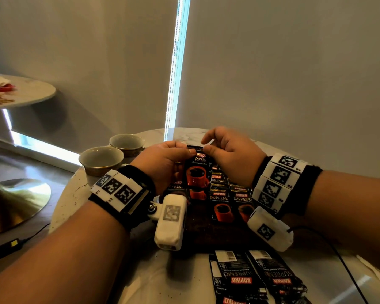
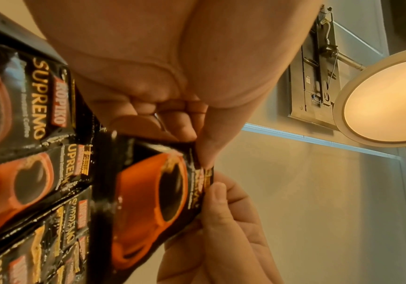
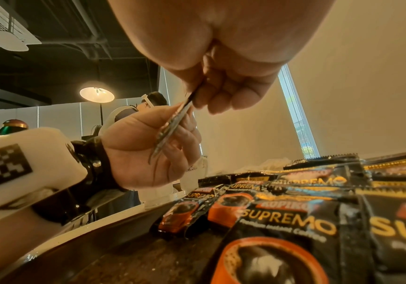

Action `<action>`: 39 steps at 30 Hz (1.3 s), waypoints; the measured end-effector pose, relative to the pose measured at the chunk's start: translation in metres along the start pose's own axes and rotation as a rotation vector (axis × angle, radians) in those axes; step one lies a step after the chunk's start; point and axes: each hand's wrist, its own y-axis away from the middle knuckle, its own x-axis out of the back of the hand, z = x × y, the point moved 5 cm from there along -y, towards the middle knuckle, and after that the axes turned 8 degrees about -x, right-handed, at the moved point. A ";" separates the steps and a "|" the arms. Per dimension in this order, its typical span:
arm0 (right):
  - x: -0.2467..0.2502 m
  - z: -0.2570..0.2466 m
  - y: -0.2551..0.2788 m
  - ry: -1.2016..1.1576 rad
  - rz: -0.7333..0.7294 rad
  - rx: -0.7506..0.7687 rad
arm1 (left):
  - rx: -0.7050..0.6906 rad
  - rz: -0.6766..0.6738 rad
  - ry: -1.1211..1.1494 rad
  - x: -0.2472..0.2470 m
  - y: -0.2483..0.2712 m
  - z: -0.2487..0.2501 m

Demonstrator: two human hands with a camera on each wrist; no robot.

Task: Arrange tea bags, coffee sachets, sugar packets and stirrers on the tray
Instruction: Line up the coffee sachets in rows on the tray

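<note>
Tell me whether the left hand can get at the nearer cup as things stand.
Probably yes, once freed. The left hand pinches the top of a sachet together with the right hand. The nearer cup stands just to its left on the table, and nothing lies between them.
</note>
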 end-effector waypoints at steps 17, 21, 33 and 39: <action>-0.018 -0.024 0.016 0.533 -0.135 0.315 | 0.054 0.024 -0.086 0.002 0.005 -0.002; -0.021 -0.023 0.012 0.509 -0.133 0.303 | 0.098 -0.005 -0.052 -0.001 0.007 0.000; -0.042 -0.010 0.004 0.561 -0.341 0.084 | 0.073 0.248 0.203 0.024 0.003 0.014; -0.054 -0.011 0.000 0.681 -0.411 0.060 | 0.063 0.244 0.192 0.023 0.004 0.013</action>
